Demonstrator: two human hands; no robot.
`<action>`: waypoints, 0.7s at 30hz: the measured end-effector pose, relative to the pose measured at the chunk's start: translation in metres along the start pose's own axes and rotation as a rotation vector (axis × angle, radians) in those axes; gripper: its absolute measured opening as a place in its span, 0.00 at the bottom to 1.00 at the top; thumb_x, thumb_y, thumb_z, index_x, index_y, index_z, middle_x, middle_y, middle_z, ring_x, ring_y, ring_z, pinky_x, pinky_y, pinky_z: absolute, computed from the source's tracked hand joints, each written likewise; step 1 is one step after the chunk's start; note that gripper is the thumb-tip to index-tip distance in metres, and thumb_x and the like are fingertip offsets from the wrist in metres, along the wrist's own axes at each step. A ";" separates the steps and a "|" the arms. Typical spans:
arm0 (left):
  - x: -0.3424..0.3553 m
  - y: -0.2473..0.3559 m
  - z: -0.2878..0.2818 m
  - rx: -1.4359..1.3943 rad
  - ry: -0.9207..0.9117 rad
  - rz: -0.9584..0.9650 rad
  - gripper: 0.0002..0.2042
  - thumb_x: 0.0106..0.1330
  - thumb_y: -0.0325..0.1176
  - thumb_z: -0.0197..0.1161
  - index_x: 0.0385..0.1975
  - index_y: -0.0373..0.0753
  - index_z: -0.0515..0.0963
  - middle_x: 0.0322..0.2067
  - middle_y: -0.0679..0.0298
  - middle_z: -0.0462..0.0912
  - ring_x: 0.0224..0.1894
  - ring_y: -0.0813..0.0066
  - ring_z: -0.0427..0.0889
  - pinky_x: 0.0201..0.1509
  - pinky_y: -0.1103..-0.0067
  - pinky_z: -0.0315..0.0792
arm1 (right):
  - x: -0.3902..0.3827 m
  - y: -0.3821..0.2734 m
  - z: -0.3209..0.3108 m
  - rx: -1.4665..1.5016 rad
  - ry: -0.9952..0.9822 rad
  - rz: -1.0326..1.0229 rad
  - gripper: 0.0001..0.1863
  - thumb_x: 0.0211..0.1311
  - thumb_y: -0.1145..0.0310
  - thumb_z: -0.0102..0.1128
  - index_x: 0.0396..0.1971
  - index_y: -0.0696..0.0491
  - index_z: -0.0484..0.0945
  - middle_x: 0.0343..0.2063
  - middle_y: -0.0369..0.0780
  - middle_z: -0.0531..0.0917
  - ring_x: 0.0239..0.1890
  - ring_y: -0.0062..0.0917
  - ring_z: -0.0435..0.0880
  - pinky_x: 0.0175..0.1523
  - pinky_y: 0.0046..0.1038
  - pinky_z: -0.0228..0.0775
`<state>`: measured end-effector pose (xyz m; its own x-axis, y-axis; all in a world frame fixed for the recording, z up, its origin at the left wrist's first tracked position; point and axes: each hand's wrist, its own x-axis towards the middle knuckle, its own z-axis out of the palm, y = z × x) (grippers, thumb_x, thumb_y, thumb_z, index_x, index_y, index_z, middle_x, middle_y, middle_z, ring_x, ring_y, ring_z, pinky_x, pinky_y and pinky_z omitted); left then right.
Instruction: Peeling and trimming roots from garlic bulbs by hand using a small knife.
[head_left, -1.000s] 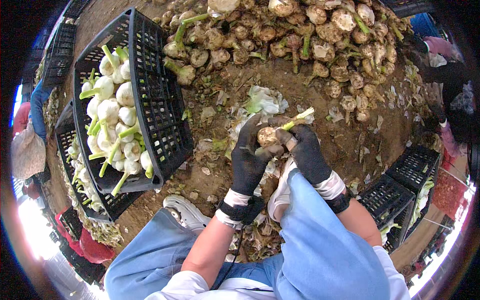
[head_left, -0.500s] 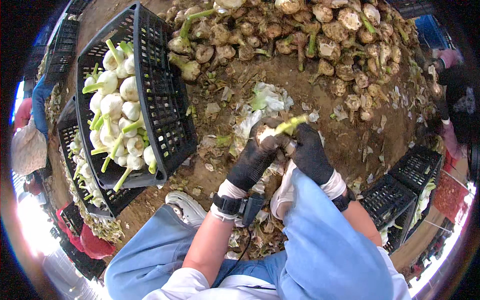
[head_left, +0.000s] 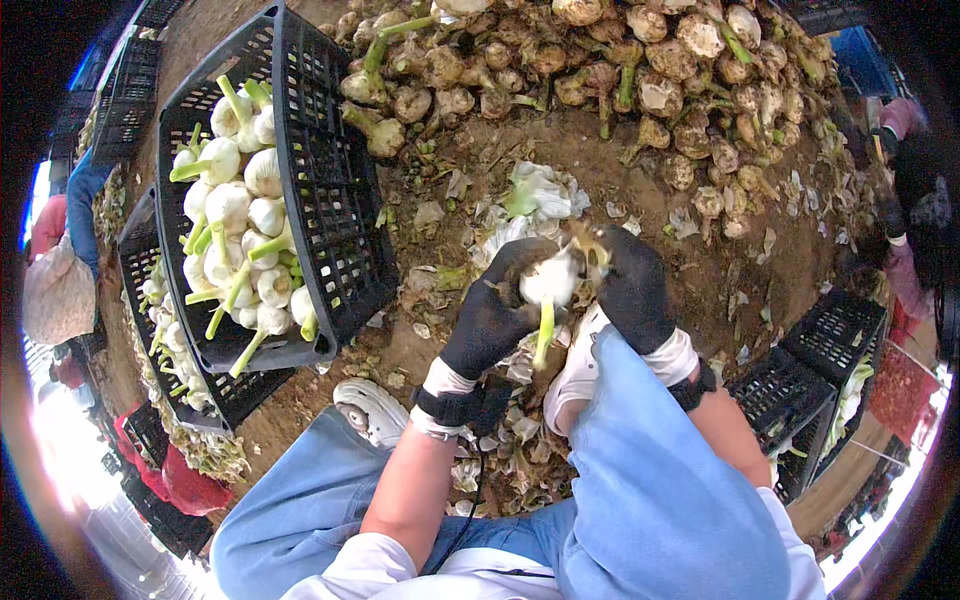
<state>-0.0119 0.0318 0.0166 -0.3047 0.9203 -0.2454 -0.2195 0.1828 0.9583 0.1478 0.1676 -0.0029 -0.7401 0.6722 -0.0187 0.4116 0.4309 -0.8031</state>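
A peeled white garlic bulb (head_left: 550,278) with a green stem pointing down toward me sits in the fingers of my left hand (head_left: 492,312). Black gloves cover both hands. My right hand (head_left: 637,288) is closed just right of the bulb, its fingertips smeared by motion. A blurred brownish piece, perhaps dirty outer skin (head_left: 590,250), shows at those fingertips; what else the hand holds is hidden. Loose white and green peelings (head_left: 540,195) lie on the ground beyond my hands.
To the left, a black slatted crate (head_left: 335,190) holds cleaned garlic, with another crate (head_left: 140,235) beside it. A heap of dirty garlic (head_left: 670,65) spreads across the far side. Black crates (head_left: 785,400) stand at right. Other people (head_left: 905,200) are at both edges.
The garlic has turned in my left hand, so its stem now points toward me instead of right and away. My right hand has shifted slightly right; the shiny metal piece near it no longer shows.
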 end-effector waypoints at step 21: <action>0.000 0.009 -0.007 -0.074 0.090 0.034 0.28 0.57 0.20 0.65 0.59 0.36 0.68 0.55 0.61 0.74 0.59 0.70 0.73 0.65 0.74 0.66 | 0.023 -0.037 -0.002 -0.454 -0.112 -0.144 0.15 0.51 0.70 0.58 0.40 0.57 0.77 0.29 0.47 0.79 0.30 0.43 0.81 0.33 0.43 0.72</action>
<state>-0.0207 0.0310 0.0238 -0.3945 0.8901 -0.2282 -0.2742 0.1230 0.9538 0.1172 0.1687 0.0274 -0.8491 0.5281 -0.0108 0.4727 0.7506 -0.4617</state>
